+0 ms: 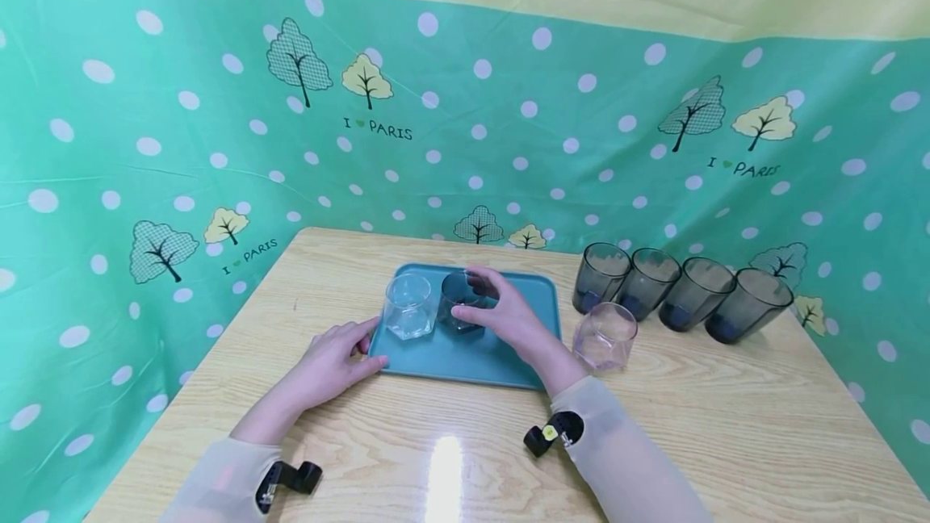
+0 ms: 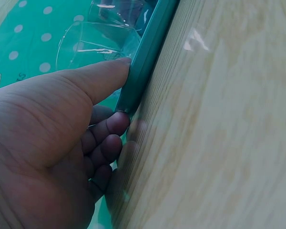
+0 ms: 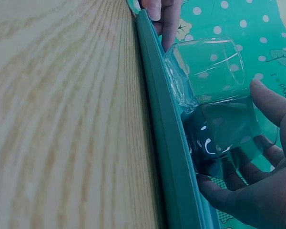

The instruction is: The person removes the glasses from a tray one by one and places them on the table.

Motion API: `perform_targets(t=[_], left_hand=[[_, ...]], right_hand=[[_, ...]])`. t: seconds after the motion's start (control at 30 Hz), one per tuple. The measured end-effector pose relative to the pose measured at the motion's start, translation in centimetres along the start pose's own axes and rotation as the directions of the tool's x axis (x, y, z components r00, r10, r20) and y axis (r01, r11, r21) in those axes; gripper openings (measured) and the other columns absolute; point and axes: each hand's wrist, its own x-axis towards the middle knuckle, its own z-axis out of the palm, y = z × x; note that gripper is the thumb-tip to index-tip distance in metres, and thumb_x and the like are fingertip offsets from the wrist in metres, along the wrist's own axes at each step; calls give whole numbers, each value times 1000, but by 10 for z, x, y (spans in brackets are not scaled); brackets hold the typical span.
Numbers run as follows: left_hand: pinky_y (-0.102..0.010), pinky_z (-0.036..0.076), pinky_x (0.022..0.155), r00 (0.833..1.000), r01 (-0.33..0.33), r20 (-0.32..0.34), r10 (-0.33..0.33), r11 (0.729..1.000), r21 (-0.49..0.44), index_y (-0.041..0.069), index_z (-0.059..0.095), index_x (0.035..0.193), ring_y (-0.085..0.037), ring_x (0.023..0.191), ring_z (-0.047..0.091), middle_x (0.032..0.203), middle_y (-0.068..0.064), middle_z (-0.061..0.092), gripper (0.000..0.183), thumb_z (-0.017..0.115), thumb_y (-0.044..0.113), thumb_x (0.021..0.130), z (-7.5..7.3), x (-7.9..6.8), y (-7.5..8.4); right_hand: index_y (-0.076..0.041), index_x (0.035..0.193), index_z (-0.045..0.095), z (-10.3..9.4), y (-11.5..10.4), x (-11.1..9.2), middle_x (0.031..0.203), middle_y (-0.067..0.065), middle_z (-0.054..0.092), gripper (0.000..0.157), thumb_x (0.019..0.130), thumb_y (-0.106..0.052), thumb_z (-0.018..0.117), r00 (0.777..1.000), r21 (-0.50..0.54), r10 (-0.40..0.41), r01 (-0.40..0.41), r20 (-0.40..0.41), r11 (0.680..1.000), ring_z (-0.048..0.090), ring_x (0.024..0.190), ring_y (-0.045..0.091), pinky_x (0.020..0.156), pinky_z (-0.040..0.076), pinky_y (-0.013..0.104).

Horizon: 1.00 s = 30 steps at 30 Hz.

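A teal tray [image 1: 450,361] lies on the wooden table. Its left front corner is held by my left hand [image 1: 330,363], with the thumb [image 2: 107,78] on the rim and the other fingers curled beside the corner. On the tray's left part stands a clear faceted glass [image 1: 409,315]. Just right of it is a dark grey faceted glass [image 1: 454,297], upright on the tray. My right hand [image 1: 512,317] grips this dark glass, thumb and fingers spread around its sides. In the right wrist view the two glasses [image 3: 224,129] stand side by side, touching or nearly so.
A pinkish clear glass [image 1: 605,339] stands right of the tray, near my right forearm. Behind it, several tall dark glasses [image 1: 686,297] form a row at the back right. A green dotted cloth [image 1: 508,144] hangs behind the table [image 1: 349,458].
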Motion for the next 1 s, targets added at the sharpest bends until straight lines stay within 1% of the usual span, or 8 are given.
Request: perform_targets(t=[0.3,0.6,1.0], left_hand=[[-43,33,84,1000,0,-2,0,1000,-2,-5,56,157,-16,89,48,97,7,56,74,82,38,102,-1,0,1],[-44,34,85,1000,-5,-5,5,1000,5,-5,56,156,-16,88,47,97,8,56,73,82,37,102,-1,-1,0],[-42,33,83,1000,-9,-8,9,1000,-2,-5,56,156,-16,88,48,97,7,56,75,82,38,102,-1,0,0]], right_hand=[[-23,165,52,0,-2,-2,164,5,53,82,94,-31,93,1000,12,-3,3,-5,1000,44,154,32,123,35,60],[-24,164,52,0,0,-2,164,5,53,82,94,-34,92,1000,13,1,-1,-9,1000,44,154,33,121,36,61],[-24,164,52,0,2,-2,164,6,53,81,94,-32,92,1000,7,-1,1,-10,1000,44,154,34,121,36,62]])
